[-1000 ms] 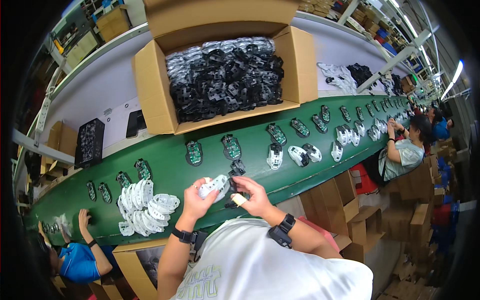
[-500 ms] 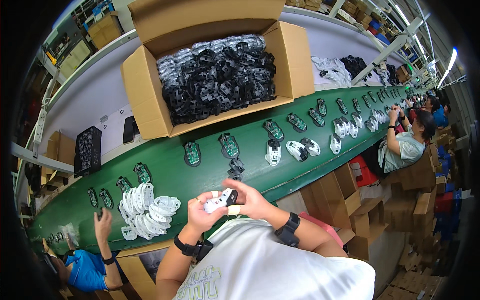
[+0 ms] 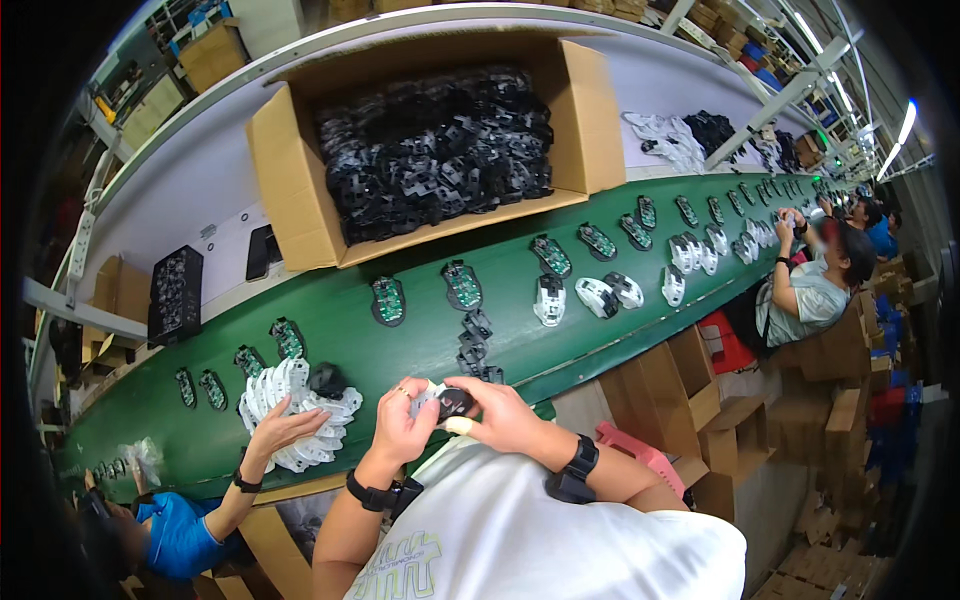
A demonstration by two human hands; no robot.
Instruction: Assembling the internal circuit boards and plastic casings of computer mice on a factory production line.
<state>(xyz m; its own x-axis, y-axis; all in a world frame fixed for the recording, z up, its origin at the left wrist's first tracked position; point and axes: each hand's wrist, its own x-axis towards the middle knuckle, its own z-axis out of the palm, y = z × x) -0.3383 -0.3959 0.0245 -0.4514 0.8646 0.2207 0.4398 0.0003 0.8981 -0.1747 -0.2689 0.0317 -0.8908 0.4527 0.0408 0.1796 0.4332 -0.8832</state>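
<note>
My left hand (image 3: 403, 422) and my right hand (image 3: 507, 416) meet at the belt's near edge, fingers closed around a white mouse shell (image 3: 424, 399) with a black part (image 3: 456, 403) at its right end. My fingers hide much of it. Some fingers wear pale finger covers. Just beyond my hands, a row of loose black plastic parts (image 3: 474, 340) lies on the green belt (image 3: 400, 350). Farther off sit green circuit boards in black mouse bases (image 3: 462, 285), and white mouse shells (image 3: 549, 300) to the right.
An open carton (image 3: 292, 190) of black parts stands beyond the belt. At left, a co-worker's hand (image 3: 285, 428) reaches over stacked white shells (image 3: 280, 385), beside a dark rounded piece (image 3: 327, 380). Another person (image 3: 800, 290) works at right. Cartons (image 3: 660, 400) stand below the belt.
The held shell has turned, showing more black and less white. The co-worker's hand has moved right to the white stack, where a dark piece now appears. The carton's back flap has tipped over its contents.
</note>
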